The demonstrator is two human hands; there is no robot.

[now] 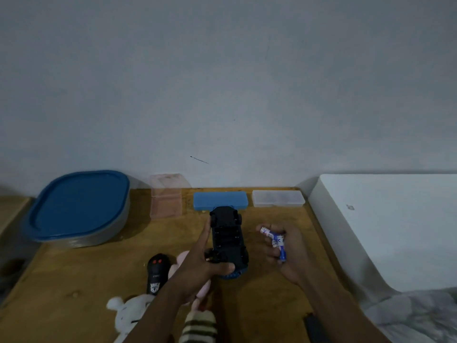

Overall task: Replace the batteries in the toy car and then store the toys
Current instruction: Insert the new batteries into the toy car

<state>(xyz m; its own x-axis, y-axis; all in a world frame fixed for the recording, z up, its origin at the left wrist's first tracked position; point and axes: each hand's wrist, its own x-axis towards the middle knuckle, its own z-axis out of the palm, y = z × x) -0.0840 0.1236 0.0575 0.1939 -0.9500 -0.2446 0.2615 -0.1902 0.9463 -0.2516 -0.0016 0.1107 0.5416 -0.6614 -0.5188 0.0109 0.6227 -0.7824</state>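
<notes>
Battery swap step, roughly midway by my read. Left hand (197,258) grips toy car (228,240) belly-up over bench (86,280), thumb across rear end. Battery bay looks open; can't tell if slots are empty. Right hand (286,251) just beside car, fingers curled round several batteries (275,240). Next I'd single out one cell, match polarity, seat it. Storing toys in blue-lidded container (79,206) comes later.

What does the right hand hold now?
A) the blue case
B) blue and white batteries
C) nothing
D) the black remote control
B: the right hand curls round the blue and white batteries, while the left hand grips the upturned toy car.
</notes>
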